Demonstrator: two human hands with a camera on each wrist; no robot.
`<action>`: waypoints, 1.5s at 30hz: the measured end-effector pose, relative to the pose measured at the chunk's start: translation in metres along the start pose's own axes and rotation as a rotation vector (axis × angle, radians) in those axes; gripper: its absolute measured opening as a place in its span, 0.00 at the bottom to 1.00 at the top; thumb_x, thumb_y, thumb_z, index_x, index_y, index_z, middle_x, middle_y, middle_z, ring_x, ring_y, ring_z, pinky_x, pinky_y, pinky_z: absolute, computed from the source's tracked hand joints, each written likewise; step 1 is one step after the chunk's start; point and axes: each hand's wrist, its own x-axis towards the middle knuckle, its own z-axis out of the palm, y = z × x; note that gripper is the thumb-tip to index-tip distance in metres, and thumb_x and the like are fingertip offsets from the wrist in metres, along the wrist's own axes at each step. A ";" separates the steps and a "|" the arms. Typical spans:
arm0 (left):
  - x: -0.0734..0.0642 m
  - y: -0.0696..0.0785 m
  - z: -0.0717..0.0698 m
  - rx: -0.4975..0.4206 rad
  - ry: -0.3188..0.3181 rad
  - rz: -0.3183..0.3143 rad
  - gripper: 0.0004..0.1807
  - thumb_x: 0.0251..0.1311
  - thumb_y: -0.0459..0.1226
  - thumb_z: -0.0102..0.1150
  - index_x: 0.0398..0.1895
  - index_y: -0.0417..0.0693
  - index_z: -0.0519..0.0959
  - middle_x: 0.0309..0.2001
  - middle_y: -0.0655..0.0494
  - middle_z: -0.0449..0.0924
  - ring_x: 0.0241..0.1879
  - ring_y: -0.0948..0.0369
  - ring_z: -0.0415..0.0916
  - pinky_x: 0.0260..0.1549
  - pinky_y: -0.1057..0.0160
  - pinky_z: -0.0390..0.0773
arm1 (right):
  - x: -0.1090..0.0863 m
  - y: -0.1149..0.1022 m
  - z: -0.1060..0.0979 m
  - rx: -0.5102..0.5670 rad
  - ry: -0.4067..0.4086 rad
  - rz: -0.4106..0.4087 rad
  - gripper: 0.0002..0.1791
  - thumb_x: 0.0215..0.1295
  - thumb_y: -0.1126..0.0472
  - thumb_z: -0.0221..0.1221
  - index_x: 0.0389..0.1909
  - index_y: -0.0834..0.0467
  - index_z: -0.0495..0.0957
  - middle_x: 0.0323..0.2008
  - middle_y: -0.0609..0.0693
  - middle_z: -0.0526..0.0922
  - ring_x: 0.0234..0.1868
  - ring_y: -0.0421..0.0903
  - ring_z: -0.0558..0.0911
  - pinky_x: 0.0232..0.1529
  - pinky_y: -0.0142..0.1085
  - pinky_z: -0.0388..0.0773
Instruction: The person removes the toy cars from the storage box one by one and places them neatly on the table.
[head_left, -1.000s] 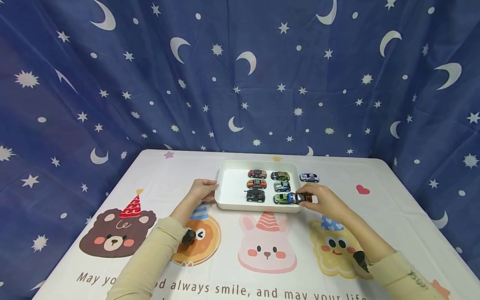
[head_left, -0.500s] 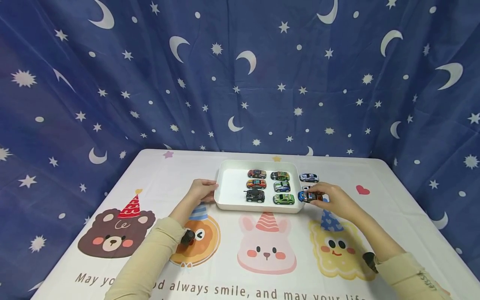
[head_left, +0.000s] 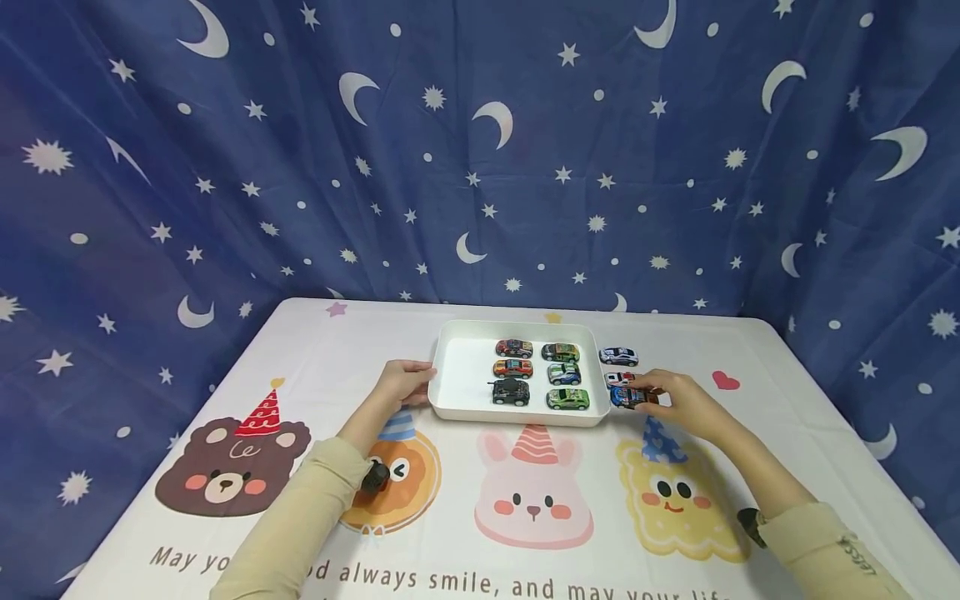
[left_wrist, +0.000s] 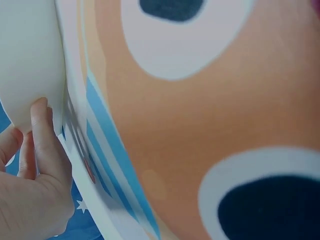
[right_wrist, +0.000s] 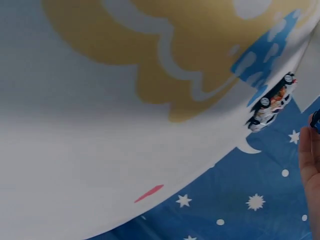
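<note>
A white tray (head_left: 465, 412) stands toward the back of the table. My left hand (head_left: 405, 383) grips its left end, and the left wrist view shows thumb and fingers (left_wrist: 42, 135) pinching the wall. In two columns inside stand toy cars, among them a green car (head_left: 567, 399), an orange car (head_left: 513, 367) and a black tank-like vehicle (head_left: 510, 391). Just right of the tray, my right hand (head_left: 678, 400) holds a blue toy car (head_left: 624, 396) between thumb and fingers. Behind it are a white-and-red car (head_left: 618, 379), partly hidden, and a white-and-purple car (head_left: 618, 356).
A white tablecloth (head_left: 427, 567) with cartoon animals and lettering covers the table. Behind it hangs a dark blue curtain (head_left: 525, 242) with moons and stars. In the right wrist view, a patterned toy car (right_wrist: 272, 102) appears near the hand.
My right hand has carried the blue car rightward from over the tray's front right corner to outside the tray. The green car and the white-and-red car have come into view. The left hand stays put.
</note>
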 end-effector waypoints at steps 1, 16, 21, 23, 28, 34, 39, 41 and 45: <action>0.000 0.000 0.000 0.001 -0.002 0.001 0.20 0.62 0.35 0.57 0.56 0.37 0.74 0.32 0.51 0.81 0.22 0.68 0.77 0.24 0.70 0.85 | 0.000 0.001 0.001 0.000 -0.007 0.007 0.18 0.52 0.68 0.67 0.45 0.66 0.80 0.41 0.58 0.83 0.36 0.47 0.80 0.40 0.45 0.83; -0.001 0.003 -0.001 -0.010 -0.013 0.000 0.20 0.63 0.35 0.56 0.58 0.37 0.73 0.42 0.42 0.83 0.23 0.68 0.79 0.25 0.70 0.85 | 0.007 0.019 0.010 0.014 -0.090 0.027 0.15 0.53 0.69 0.65 0.43 0.68 0.80 0.42 0.63 0.82 0.41 0.56 0.81 0.42 0.47 0.84; -0.001 0.002 0.000 -0.014 -0.016 0.003 0.20 0.63 0.35 0.57 0.57 0.36 0.73 0.43 0.41 0.82 0.23 0.67 0.79 0.25 0.69 0.85 | 0.010 0.020 0.013 0.003 -0.129 0.049 0.15 0.55 0.67 0.65 0.43 0.68 0.80 0.41 0.61 0.82 0.41 0.55 0.81 0.44 0.49 0.83; -0.001 0.001 0.000 -0.015 -0.016 0.004 0.20 0.63 0.35 0.57 0.57 0.36 0.73 0.42 0.41 0.83 0.24 0.67 0.79 0.24 0.69 0.85 | 0.009 0.019 0.015 0.002 -0.138 0.067 0.15 0.55 0.66 0.64 0.44 0.68 0.79 0.42 0.63 0.82 0.44 0.58 0.81 0.47 0.52 0.81; -0.003 -0.001 0.000 -0.020 -0.013 0.002 0.20 0.63 0.35 0.57 0.57 0.36 0.73 0.38 0.45 0.83 0.23 0.67 0.79 0.23 0.69 0.85 | 0.007 0.019 0.019 -0.010 -0.154 0.088 0.16 0.56 0.66 0.64 0.45 0.68 0.79 0.46 0.65 0.81 0.52 0.66 0.76 0.53 0.58 0.76; -0.001 -0.001 0.000 -0.026 -0.013 0.001 0.20 0.63 0.35 0.57 0.57 0.36 0.74 0.37 0.46 0.83 0.23 0.67 0.79 0.23 0.70 0.84 | 0.009 0.018 0.020 -0.029 -0.186 0.086 0.15 0.56 0.65 0.64 0.43 0.67 0.79 0.44 0.63 0.82 0.50 0.64 0.78 0.52 0.56 0.77; -0.002 0.000 0.000 -0.023 -0.012 0.005 0.20 0.63 0.35 0.57 0.57 0.36 0.74 0.39 0.44 0.83 0.23 0.67 0.79 0.24 0.70 0.85 | 0.009 0.016 0.021 -0.034 -0.205 0.092 0.15 0.56 0.65 0.64 0.43 0.67 0.79 0.43 0.63 0.82 0.50 0.63 0.78 0.53 0.57 0.76; -0.002 0.000 0.000 -0.022 -0.011 0.005 0.20 0.63 0.35 0.57 0.57 0.37 0.74 0.40 0.44 0.83 0.23 0.67 0.79 0.24 0.70 0.85 | 0.009 0.016 0.021 -0.031 -0.205 0.096 0.15 0.56 0.65 0.65 0.44 0.67 0.79 0.44 0.64 0.81 0.50 0.64 0.77 0.53 0.58 0.76; -0.002 0.000 0.000 -0.020 -0.012 0.007 0.20 0.63 0.35 0.57 0.57 0.36 0.74 0.39 0.44 0.83 0.22 0.67 0.79 0.23 0.70 0.84 | 0.009 0.016 0.021 -0.016 -0.197 0.110 0.17 0.55 0.65 0.65 0.45 0.68 0.79 0.46 0.66 0.81 0.53 0.66 0.76 0.56 0.59 0.73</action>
